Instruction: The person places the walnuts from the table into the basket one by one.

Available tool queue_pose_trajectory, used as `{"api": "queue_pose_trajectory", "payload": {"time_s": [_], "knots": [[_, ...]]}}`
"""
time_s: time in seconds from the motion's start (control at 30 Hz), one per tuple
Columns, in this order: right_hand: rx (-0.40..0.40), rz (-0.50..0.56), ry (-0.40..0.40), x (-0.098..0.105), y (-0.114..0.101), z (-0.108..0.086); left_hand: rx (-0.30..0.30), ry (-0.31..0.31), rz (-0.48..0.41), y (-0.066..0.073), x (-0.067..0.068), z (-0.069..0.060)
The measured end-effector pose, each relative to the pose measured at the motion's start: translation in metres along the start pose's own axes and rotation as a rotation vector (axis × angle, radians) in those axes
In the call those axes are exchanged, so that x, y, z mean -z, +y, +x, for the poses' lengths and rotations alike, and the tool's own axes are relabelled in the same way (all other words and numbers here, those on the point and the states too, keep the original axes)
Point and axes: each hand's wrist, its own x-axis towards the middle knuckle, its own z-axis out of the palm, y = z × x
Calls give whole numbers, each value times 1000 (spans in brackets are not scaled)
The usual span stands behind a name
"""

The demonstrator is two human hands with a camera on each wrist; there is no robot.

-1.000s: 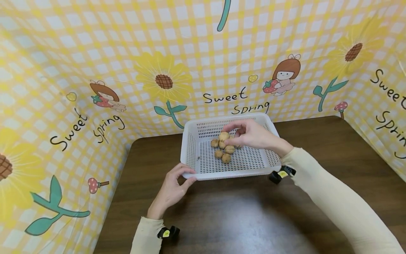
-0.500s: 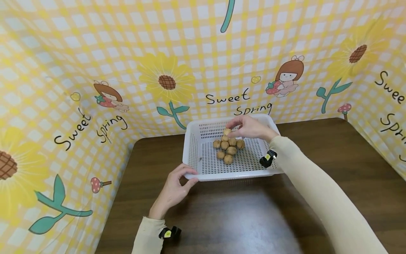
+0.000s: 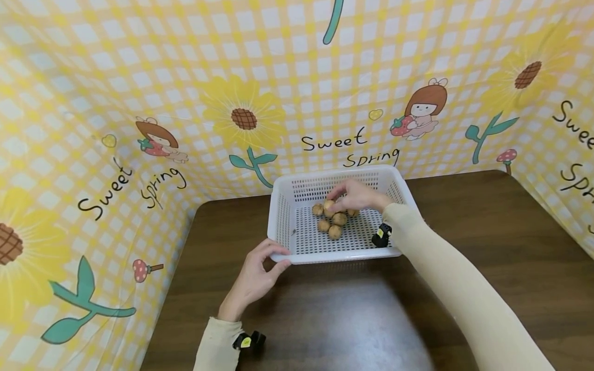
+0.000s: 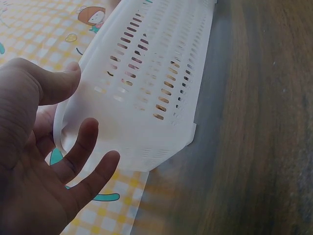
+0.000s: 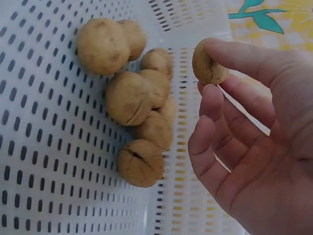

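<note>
A white perforated plastic basket stands on the table with several brown walnuts clustered on its floor. At its near left corner, my left hand grips the rim between thumb and fingers; in the left wrist view two other fingers stick out free beside the corner. My right hand is inside the basket over the cluster. Its thumb and fingertips pinch one walnut, held apart from the others in the right wrist view. In the head view this hand partly covers the walnuts behind it.
The basket sits near the back edge of a dark wooden table. Behind and at both sides hangs a yellow checked cloth printed with flowers. A black strap with a small device is on my right wrist, above the basket floor.
My right hand, pinching a walnut, has risen slightly and then come down lower over the cluster, its wrist shifting left. The left hand keeps its hold on the basket's corner.
</note>
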Motion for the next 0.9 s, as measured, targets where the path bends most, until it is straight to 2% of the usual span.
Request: {"api": "queue_pose_trajectory", "payload": {"time_s": [0.23, 0.53, 0.6, 0.77, 0.9], "knots": [[2, 40, -68, -5, 9, -1, -1, -6, 3, 1, 0, 1], [-37, 20, -59, 3, 7, -6, -5, 0, 2, 3, 0, 1], [-47, 49, -57, 7, 5, -9, -5, -1, 2, 3, 0, 1], [-7, 44, -30, 19, -2, -16, 7, -5, 8, 3, 1, 1], [55, -11, -22, 30, -12, -26, 9, -1, 7, 3, 1, 0]]}}
